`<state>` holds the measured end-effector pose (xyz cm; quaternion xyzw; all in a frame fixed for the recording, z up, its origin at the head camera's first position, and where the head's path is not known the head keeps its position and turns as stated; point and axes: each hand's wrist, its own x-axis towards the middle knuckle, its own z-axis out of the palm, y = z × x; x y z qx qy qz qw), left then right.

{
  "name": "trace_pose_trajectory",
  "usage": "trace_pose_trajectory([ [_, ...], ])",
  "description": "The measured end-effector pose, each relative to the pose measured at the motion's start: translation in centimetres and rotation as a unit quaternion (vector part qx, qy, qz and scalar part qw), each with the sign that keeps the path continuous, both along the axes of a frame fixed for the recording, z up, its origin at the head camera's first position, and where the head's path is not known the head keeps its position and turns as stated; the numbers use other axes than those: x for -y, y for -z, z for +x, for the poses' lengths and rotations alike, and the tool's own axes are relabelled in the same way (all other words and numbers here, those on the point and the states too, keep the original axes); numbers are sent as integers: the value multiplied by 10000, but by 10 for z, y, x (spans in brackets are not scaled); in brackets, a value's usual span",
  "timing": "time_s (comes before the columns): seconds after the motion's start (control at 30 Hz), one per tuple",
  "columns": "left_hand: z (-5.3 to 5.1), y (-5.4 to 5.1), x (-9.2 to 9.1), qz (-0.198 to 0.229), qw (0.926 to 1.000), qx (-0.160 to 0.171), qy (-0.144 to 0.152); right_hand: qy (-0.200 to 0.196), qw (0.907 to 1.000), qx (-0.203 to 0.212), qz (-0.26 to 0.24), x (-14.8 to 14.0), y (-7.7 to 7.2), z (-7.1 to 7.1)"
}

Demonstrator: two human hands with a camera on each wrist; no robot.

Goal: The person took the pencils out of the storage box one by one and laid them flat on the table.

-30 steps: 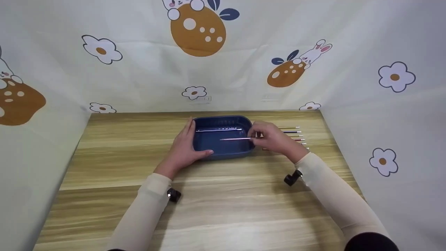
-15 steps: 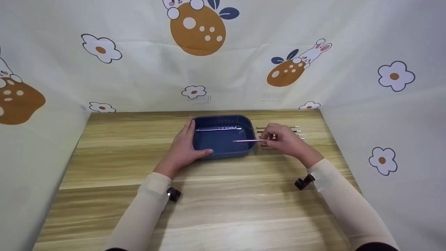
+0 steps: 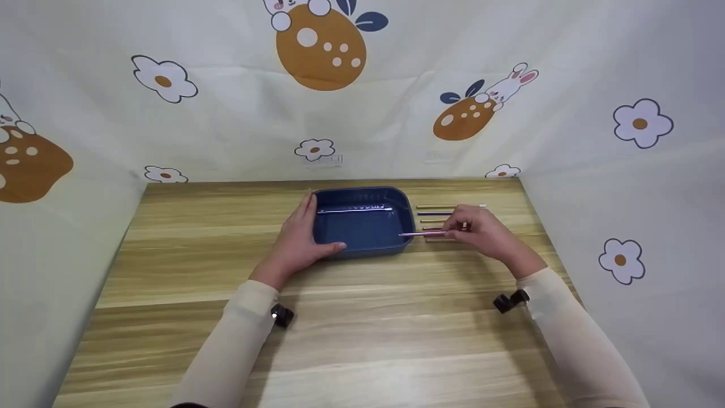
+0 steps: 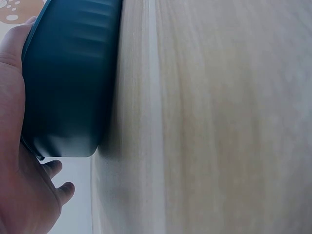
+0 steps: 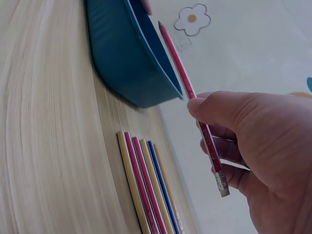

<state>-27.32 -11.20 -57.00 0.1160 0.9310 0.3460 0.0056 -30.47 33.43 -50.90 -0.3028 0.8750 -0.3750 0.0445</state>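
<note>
My left hand (image 3: 294, 241) holds the left end of a dark blue rectangular bin (image 3: 371, 249), thumb on the near rim and fingers along the left wall. In the left wrist view, this hand (image 4: 12, 117) lies at the rim of the bin (image 4: 73, 83). My right hand (image 3: 481, 231) pinches a red pencil (image 5: 183, 73) between thumb and fingers. Its sharpened tip points left over the bin's right rim, and its eraser end sticks out behind the fingers in the right wrist view. A thin shiny stick (image 3: 354, 210) lies in the bin near the far wall, its kind unclear.
Several yellow, red and blue pencils (image 5: 146, 180) lie side by side on the wooden table (image 3: 362, 317), right of the bin and partly beneath my right hand. A patterned cloth (image 3: 226, 113) hangs behind the table and along both sides.
My right hand has drawn back to the right with the red pencil, from over the bin to above the pencil row. The left hand and the bin have stayed put.
</note>
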Motion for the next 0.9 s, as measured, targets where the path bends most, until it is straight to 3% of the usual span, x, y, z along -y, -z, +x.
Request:
trace_pose_trajectory([
  [0.67, 0, 0, 1, -42, 10000, 25, 32, 453, 9987, -83, 207, -40, 17, 12],
  [0.9, -1, 0, 1, 21, 9999, -142, 60, 624, 9978, 63, 235, -52, 22, 15],
])
